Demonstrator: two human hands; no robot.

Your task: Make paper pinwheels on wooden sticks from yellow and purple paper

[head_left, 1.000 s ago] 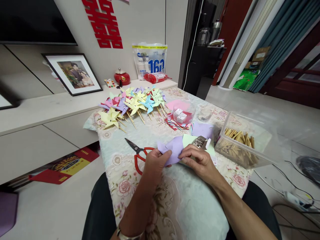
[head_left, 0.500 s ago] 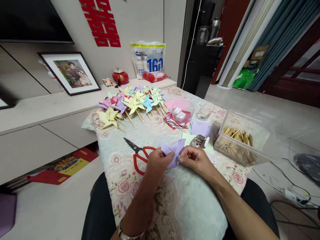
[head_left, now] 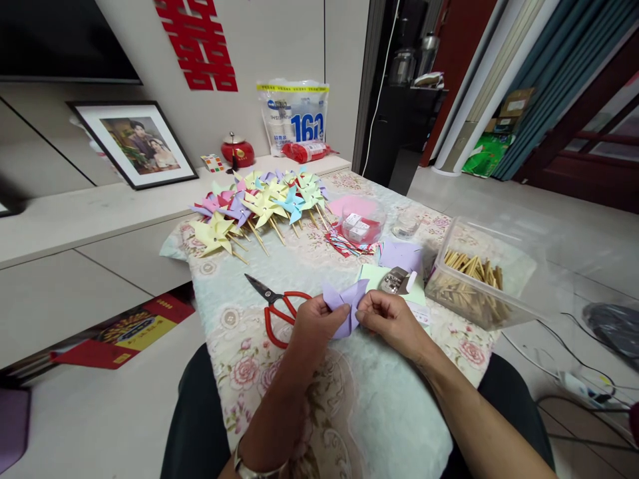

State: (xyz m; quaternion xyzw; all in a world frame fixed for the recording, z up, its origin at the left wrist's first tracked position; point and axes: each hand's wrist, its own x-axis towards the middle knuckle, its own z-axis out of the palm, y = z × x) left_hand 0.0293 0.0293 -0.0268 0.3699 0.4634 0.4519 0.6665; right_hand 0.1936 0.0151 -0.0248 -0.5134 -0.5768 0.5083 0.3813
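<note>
A half-folded purple paper pinwheel [head_left: 344,324] is held up over the near part of the table, its corners bent in toward the middle. My left hand [head_left: 315,322] grips its left side, thumb pressed on the front. At its right edge, my right hand [head_left: 388,317] is closed in a pinch on the paper; any small part between those fingertips is hidden. Scissors [head_left: 270,297] with red handles lie just left of my left hand. Beyond my right hand are a clear pack of small fasteners [head_left: 394,281], pale green paper [head_left: 370,271] and purple paper sheets [head_left: 401,255].
Finished pinwheels [head_left: 264,205] on sticks are heaped at the far left of the table. A clear bin of short sticks [head_left: 469,303] stands at the right edge. A round clear container [head_left: 363,223], printed strips [head_left: 344,245] and a small clear cup [head_left: 406,227] sit farther back.
My hands stay in nearly the same place, still on the purple paper. The paper's upper right corner has shifted slightly, and the whole view has moved a little.
</note>
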